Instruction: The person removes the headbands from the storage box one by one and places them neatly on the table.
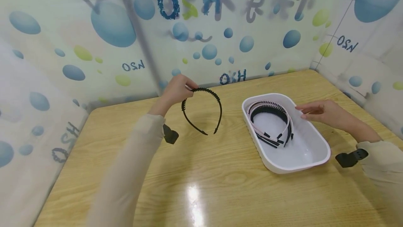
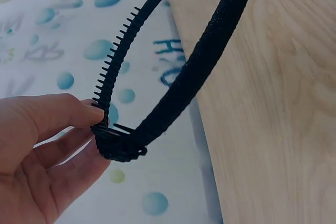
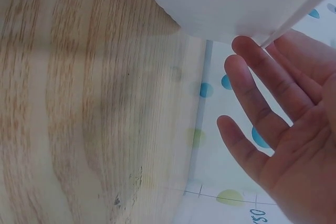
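Note:
My left hand (image 1: 178, 89) pinches a black toothed headband (image 1: 219, 106) at its upper left and holds it above the table, with the two ends pointing down. Close up in the left wrist view, thumb and fingertips grip the black headband (image 2: 197, 74) near its bend, where small comb teeth show. On the right stands a white plastic basin (image 1: 315, 151), whose right rim my right hand (image 1: 329, 113) holds lightly. The right wrist view has most fingers outside the basin wall (image 3: 226, 3), partly bent, and a digit behind the rim. Several headbands (image 1: 270, 110), black and pale pink, lie inside the basin's far-left part.
The wooden table (image 1: 204, 171) reaches a patterned curtain-like backdrop (image 1: 201, 27) behind and at both sides. Dark camera mounts (image 1: 351, 157) sit at both wrists. A bright light reflection shows on the tabletop near the front.

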`<action>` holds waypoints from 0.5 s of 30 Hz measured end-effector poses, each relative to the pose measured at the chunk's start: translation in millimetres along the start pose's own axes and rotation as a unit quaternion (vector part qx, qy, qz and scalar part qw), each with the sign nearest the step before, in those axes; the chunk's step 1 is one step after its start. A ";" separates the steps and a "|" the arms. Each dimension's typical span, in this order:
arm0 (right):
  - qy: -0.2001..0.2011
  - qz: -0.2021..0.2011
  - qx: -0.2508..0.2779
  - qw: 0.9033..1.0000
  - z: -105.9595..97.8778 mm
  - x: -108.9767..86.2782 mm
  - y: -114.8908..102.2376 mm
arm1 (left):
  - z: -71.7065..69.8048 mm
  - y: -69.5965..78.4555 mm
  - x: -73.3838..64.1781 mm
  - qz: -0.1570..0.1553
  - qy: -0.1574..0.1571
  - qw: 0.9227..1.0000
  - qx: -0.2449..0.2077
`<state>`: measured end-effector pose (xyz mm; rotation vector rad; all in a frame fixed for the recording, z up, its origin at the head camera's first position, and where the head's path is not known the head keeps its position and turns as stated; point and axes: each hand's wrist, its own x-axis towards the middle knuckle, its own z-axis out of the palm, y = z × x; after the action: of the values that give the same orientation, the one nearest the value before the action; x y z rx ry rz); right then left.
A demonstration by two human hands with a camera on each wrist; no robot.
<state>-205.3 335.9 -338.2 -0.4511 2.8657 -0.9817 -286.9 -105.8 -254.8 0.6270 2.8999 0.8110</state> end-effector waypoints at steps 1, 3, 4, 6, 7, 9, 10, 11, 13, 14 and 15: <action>0.000 0.000 0.000 1.000 0.2 -0.2 0.1 | -1.2 -4.9 -1.7 -0.002 -0.002 1.000 0.002; 0.001 0.002 -0.002 1.000 0.5 -0.5 0.0 | -4.0 -14.5 -5.2 -0.005 -0.007 1.000 0.005; 0.002 0.004 -0.003 1.000 0.7 -0.7 -0.4 | -5.5 -19.3 -7.2 -0.007 -0.011 1.000 0.005; 0.002 0.005 0.000 1.000 0.9 -0.8 -0.5 | -8.7 -29.4 -11.1 -0.012 -0.016 1.000 0.008; 0.003 0.007 -0.002 1.000 1.1 -0.5 -0.4 | -10.4 -34.5 -13.2 -0.014 -0.017 1.000 0.010; 0.003 0.005 0.000 1.000 1.4 -0.2 -0.2 | -14.1 -44.5 -18.0 -0.018 -0.018 1.000 0.014; 0.005 0.004 -0.001 1.000 1.6 0.1 0.0 | -15.9 -49.3 -20.6 -0.020 -0.018 1.000 0.015; 0.005 0.003 0.000 1.000 1.6 0.2 0.2 | -17.6 -54.3 -22.9 -0.021 -0.018 1.000 0.016; 0.006 0.002 0.002 1.000 1.5 0.5 0.2 | -21.4 -63.9 -27.6 -0.024 -0.019 0.999 0.012; 0.005 0.000 0.007 1.000 1.2 0.5 0.2 | -23.4 -68.5 -29.9 -0.028 -0.020 0.999 0.007; 0.005 -0.002 0.010 1.000 1.3 0.6 0.3 | -25.1 -73.3 -32.0 -0.032 -0.020 0.999 0.002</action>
<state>-205.7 335.1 -339.4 -0.4518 2.8625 -1.0144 -288.8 -187.9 -272.0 0.5417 2.8693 0.7754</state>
